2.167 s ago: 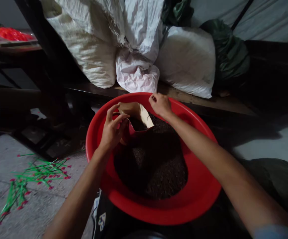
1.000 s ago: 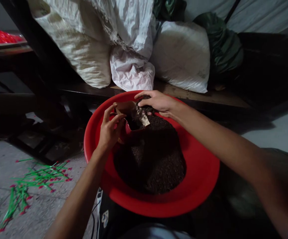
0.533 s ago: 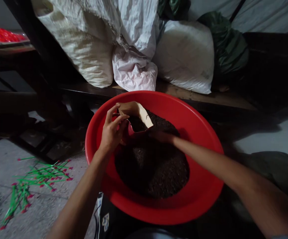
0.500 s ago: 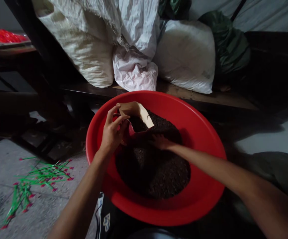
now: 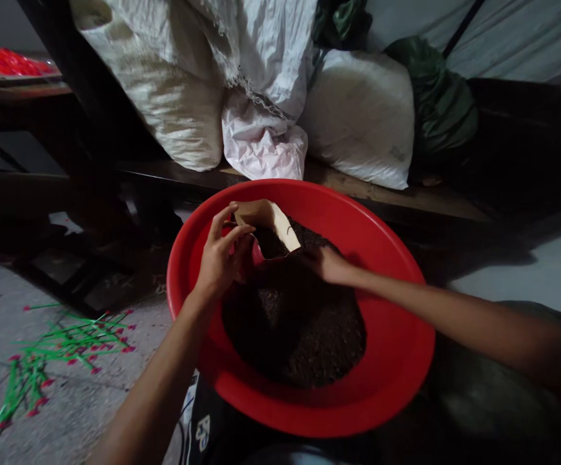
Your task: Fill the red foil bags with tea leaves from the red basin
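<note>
A wide red basin (image 5: 391, 310) holds a heap of dark, loose granular material (image 5: 319, 349) that looks like soil or tea. Inside it stands an open paper bag (image 5: 287, 234), pinkish red outside and pale tan inside, partly filled with the same dark stuff. My left hand (image 5: 222, 252) grips the bag's left rim, thumb and fingers pinched over the edge. Just right of the bag, low over the heap, is my right hand (image 5: 331, 263). Its fingers are lost in shadow beside the bag's near right edge, so their grasp is hidden.
White woven sacks (image 5: 357, 116) and a dark green bag (image 5: 438, 97) rest on a wooden bench (image 5: 348, 184) behind the basin. Green sticks with red tips (image 5: 77, 342) lie on the floor at left. Red items (image 5: 11, 61) sit on a table at upper left.
My right hand has shifted slightly right and up, from lying spread on the heap to beside the bag's edge. My left hand keeps its hold. The view has tilted a little.
</note>
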`<state>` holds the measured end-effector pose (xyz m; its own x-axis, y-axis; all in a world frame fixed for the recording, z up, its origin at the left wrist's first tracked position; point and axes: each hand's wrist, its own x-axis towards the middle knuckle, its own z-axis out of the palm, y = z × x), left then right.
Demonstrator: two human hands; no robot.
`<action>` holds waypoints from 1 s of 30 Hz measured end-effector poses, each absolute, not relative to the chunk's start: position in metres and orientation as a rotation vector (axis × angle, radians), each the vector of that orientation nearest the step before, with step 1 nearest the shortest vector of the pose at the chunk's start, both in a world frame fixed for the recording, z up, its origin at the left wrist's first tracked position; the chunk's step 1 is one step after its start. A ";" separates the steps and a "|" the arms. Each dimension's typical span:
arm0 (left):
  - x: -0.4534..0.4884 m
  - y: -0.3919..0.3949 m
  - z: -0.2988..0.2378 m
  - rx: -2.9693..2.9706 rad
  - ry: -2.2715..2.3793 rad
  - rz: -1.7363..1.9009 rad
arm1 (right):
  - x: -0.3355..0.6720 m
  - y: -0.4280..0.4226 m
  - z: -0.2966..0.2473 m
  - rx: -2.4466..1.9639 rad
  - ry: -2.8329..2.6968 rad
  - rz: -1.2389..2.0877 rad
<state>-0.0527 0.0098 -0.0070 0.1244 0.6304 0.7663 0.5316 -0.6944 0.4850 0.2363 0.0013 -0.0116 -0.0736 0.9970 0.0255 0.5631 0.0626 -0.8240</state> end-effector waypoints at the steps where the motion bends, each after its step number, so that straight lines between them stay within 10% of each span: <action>1: -0.052 0.010 -0.007 2.285 1.174 1.643 | 0.230 0.009 0.011 -1.532 -1.677 0.895; 9: -0.054 0.011 -0.006 2.318 1.189 1.624 | 0.165 0.022 0.123 -1.393 -1.581 1.166; 17: -0.055 0.011 -0.008 2.390 1.305 1.729 | 0.236 0.020 0.071 -1.779 -1.704 0.751; 30: -0.089 -0.005 0.050 2.907 1.402 1.456 | 0.196 0.013 0.047 -1.200 -2.301 -0.072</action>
